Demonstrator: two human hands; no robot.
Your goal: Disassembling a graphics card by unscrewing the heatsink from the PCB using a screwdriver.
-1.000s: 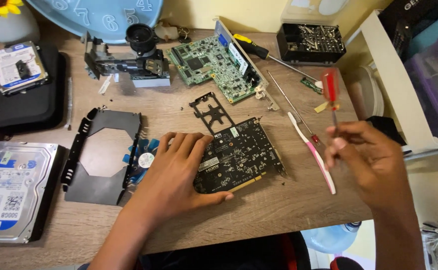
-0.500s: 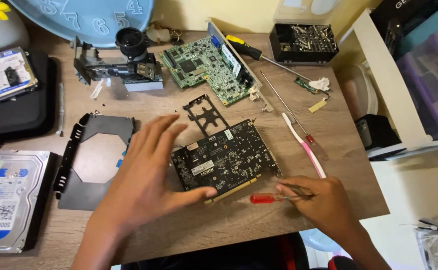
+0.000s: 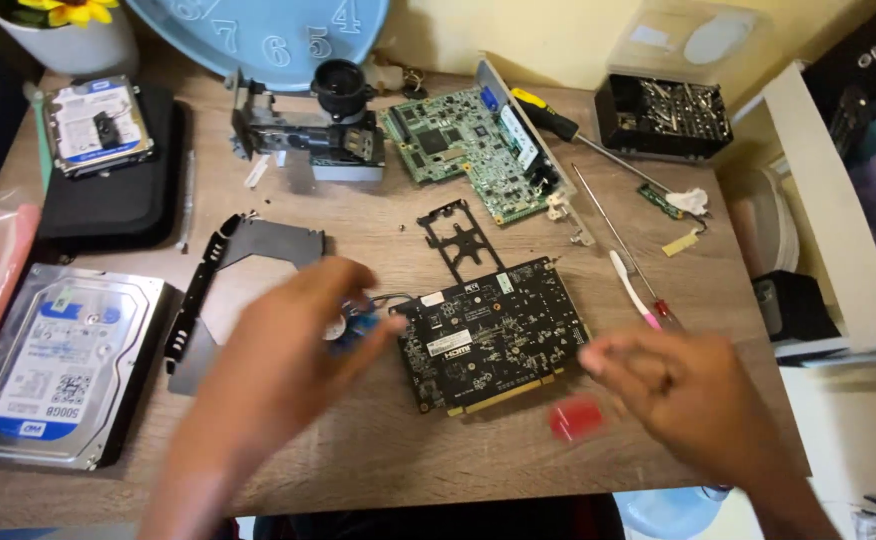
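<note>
Wooden desk (image 3: pixel 378 455), cluttered with dismantled electronics. Black circuit board (image 3: pixel 493 335) lies flat near the front centre, gold edge connector toward the person. Left hand (image 3: pixel 293 345), motion-blurred, hovers just left of the board, fingers extended toward its left edge; contact cannot be judged. Right hand (image 3: pixel 693 390), also blurred, sits to the board's right, fingers curled loosely; a red screwdriver handle (image 3: pixel 575 418) shows just beside it, grip uncertain. Silver hard drive (image 3: pixel 53 365) rests far left; green circuit board (image 3: pixel 468 150) behind.
</note>
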